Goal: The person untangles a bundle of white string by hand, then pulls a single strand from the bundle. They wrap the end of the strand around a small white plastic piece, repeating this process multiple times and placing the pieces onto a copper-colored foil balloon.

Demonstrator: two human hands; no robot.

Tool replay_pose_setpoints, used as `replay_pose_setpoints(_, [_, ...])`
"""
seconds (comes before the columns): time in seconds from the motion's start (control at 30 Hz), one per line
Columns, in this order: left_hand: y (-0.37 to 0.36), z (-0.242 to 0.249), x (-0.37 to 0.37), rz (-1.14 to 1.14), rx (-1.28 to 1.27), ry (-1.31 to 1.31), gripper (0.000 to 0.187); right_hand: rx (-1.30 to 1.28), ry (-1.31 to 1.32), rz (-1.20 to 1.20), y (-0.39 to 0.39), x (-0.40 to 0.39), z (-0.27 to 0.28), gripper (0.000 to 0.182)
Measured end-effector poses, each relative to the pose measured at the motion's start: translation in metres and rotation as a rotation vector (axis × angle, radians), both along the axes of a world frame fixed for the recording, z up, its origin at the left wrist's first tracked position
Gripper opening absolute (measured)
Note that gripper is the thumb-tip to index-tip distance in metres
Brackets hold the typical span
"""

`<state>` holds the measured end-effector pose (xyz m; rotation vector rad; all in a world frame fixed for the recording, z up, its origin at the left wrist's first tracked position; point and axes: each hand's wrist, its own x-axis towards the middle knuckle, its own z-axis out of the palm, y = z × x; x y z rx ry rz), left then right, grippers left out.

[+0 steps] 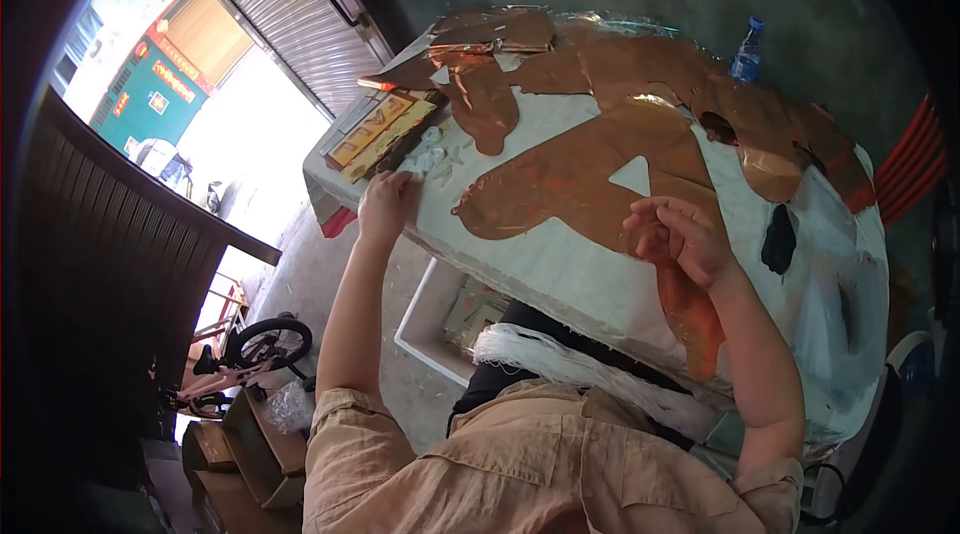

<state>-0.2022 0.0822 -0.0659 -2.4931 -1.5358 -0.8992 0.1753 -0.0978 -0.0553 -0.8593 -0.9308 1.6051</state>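
Note:
A large brown, shiny, leather-like sheet (570, 179) cut in an irregular outline lies on the white-covered table (590, 279). My right hand (685, 239) is over its right part, fingers curled in toward the thumb; anything between them is too small to make out. My left hand (390, 204) is closed at the table's left edge, beside small white rolls and strips (430, 156). What its fingertips hold is hidden. Across my lap lies a bundle of white threads (560, 354).
More brown sheets (660, 64) cover the table's far side, near a blue-labelled bottle (747, 52). A yellow box (385, 134) sits at the left corner. A dark object (778, 239) lies at right. Below are a white bin (425, 319), cardboard boxes (240, 454) and a bicycle (265, 349).

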Motion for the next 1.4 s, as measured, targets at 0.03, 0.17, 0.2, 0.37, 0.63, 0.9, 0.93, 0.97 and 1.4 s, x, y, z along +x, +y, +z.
replay_pose_setpoints(0.03, [0.000,-0.002,-0.003,0.001,-0.006,-0.001,0.014,0.002,-0.009,-0.010,0.000,0.001,0.001,0.027])
replay_pose_setpoints(0.17, [-0.017,0.001,-0.016,0.053,0.000,-0.181,0.019,0.006,-0.041,-0.040,-0.001,0.000,0.002,0.027])
replay_pose_setpoints(0.2, [-0.028,0.006,-0.017,0.082,-0.005,-0.214,0.020,-0.002,-0.038,-0.037,0.000,0.000,0.002,0.027])
replay_pose_setpoints(0.37, [-0.088,-0.028,-0.023,-0.131,-0.576,-0.628,0.008,-0.004,-0.044,-0.024,-0.001,-0.002,0.000,0.028])
replay_pose_setpoints(0.63, [-0.157,-0.100,0.004,-0.233,-0.996,-0.157,0.010,0.015,-0.091,-0.015,-0.002,-0.003,0.000,0.029])
replay_pose_setpoints(0.9, [-0.166,-0.107,0.010,-0.254,-0.981,-0.050,0.010,0.044,-0.124,-0.008,-0.004,-0.006,0.000,0.029])
replay_pose_setpoints(0.93, [-0.167,-0.109,0.010,-0.285,-0.934,-0.018,0.009,0.047,-0.124,-0.008,-0.004,-0.006,0.000,0.029])
replay_pose_setpoints(0.97, [-0.168,-0.110,0.009,-0.285,-0.932,-0.019,0.009,0.044,-0.126,-0.012,-0.004,-0.006,0.000,0.029])
replay_pose_setpoints(1.4, [-0.162,0.000,0.012,-0.429,-0.663,-0.708,0.002,0.133,-0.486,0.271,-0.025,-0.044,0.043,0.027])
